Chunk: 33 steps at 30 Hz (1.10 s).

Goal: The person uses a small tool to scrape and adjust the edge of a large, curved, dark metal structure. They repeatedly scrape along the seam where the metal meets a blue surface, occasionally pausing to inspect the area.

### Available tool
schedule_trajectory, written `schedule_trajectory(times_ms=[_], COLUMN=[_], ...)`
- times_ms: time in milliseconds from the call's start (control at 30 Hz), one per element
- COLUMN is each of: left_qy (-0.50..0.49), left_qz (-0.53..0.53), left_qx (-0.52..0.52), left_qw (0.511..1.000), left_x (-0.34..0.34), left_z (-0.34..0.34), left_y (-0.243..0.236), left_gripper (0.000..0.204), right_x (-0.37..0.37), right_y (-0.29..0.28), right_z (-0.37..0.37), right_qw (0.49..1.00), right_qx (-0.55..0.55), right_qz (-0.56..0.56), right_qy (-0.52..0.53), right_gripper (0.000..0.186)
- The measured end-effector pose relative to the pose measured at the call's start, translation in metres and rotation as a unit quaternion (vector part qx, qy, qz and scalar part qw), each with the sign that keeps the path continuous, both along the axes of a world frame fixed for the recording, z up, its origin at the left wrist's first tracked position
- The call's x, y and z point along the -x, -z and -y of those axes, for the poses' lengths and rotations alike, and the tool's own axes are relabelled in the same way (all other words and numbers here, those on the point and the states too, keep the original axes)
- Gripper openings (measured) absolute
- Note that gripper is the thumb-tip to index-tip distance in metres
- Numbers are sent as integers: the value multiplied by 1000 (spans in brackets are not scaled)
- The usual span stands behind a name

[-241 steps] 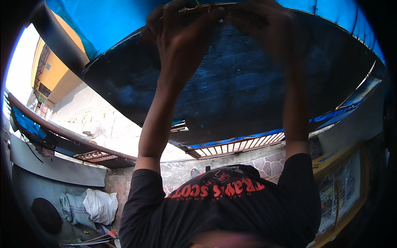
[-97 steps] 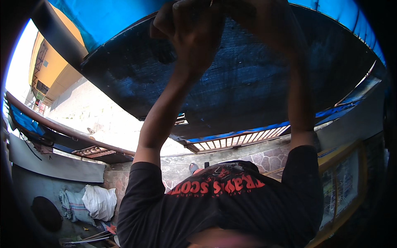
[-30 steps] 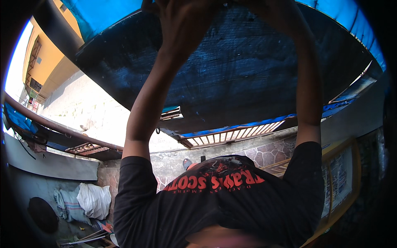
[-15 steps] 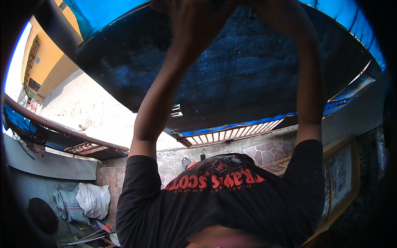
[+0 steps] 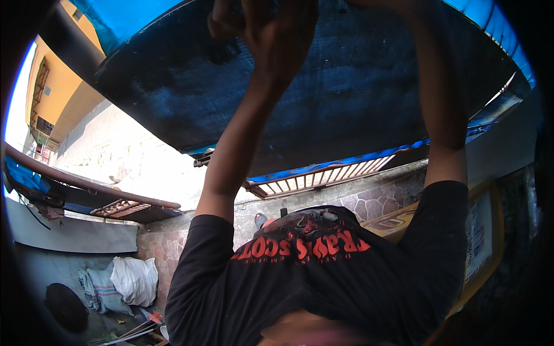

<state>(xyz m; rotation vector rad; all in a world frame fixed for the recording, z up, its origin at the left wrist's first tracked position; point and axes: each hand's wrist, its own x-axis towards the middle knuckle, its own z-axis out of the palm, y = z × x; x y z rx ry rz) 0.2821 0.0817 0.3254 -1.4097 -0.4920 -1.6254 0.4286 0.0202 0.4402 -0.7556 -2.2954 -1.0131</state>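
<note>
Both my arms are raised against a large dark panel (image 5: 346, 109) with a scuffed, bluish sheen. At its upper part is my left hand (image 5: 280, 37), its fingers bent and drawn in. Whatever lies between those fingers, if anything, is too dark to make out. A dark shadow of the hand falls on the panel beside it. My right hand (image 5: 398, 6) reaches up to the right of the left one. The top edge of the picture cuts off its fingers, so any hold there is hidden.
Blue sheeting (image 5: 133, 23) hangs above the panel. Below it runs a slatted railing (image 5: 323, 181). A brown rail (image 5: 86, 181) crosses at left. White sacks (image 5: 135, 279) and a dark round object (image 5: 66, 305) lie at lower left. A yellow-framed case (image 5: 490, 248) stands at right.
My left hand has come lower, and more of it shows. My right hand and arm have shifted to the right, away from the left. The view has tilted slightly.
</note>
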Motion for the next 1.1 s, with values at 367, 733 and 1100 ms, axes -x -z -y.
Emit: schedule_trajectory(times_ms=[367, 733, 1100], left_qy=[-129, -130, -97], left_qz=[-16, -32, -20], left_qx=[139, 112, 114], left_qw=[982, 985, 989], left_x=[29, 32, 10], left_z=[49, 26, 23], left_y=[-23, -16, -8], left_gripper=[24, 30, 20], right_x=[-15, 3, -4], right_y=[43, 74, 55], right_z=[5, -21, -12], right_qw=[907, 889, 876], right_qx=[208, 171, 258], right_qz=[-355, -395, -401], right_qy=[-93, -155, -76], right_gripper=[20, 18, 20])
